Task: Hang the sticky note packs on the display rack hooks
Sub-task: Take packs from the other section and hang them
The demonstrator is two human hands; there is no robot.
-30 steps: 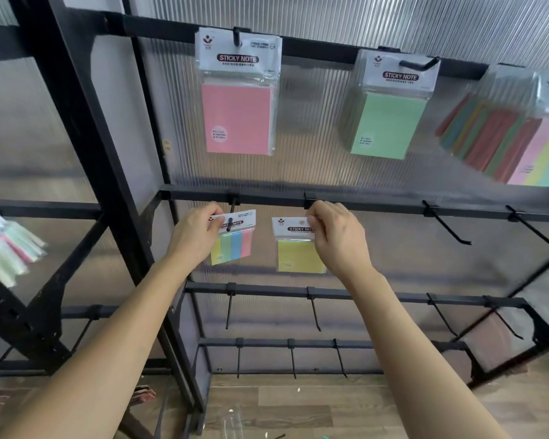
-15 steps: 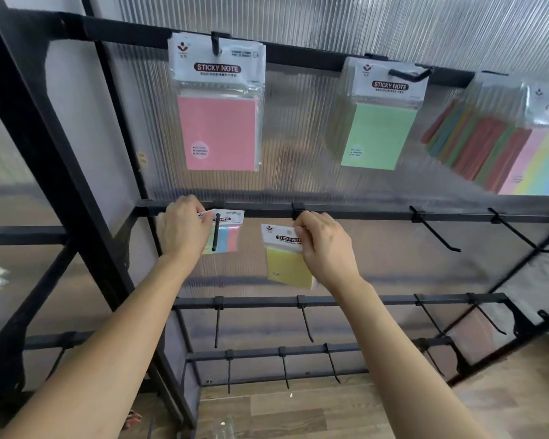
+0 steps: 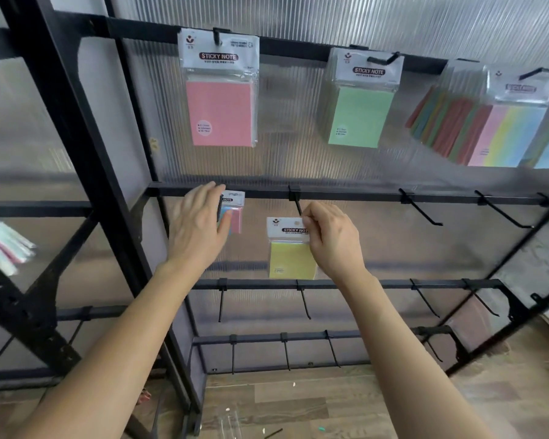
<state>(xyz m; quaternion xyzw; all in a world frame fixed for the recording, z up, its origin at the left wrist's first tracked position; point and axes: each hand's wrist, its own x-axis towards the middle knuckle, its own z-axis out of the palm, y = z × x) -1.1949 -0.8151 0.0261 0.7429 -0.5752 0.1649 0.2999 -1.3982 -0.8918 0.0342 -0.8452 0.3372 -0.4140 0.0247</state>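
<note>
Midway up, right hand [image 3: 333, 239] pinched the white header of a yellow sticky note pack [image 3: 290, 259] just beneath a black wire hook [image 3: 297, 205]. Left hand [image 3: 200, 231], fingers straight, partly covered a striped pastel pack [image 3: 236, 213] alongside.

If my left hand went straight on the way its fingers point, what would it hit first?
Probably the black rail of the second row: the left hand is open, its fingertips pointing up and level with it. The multicolour pack hangs just right of that line, so depth leaves it unsure.
</note>
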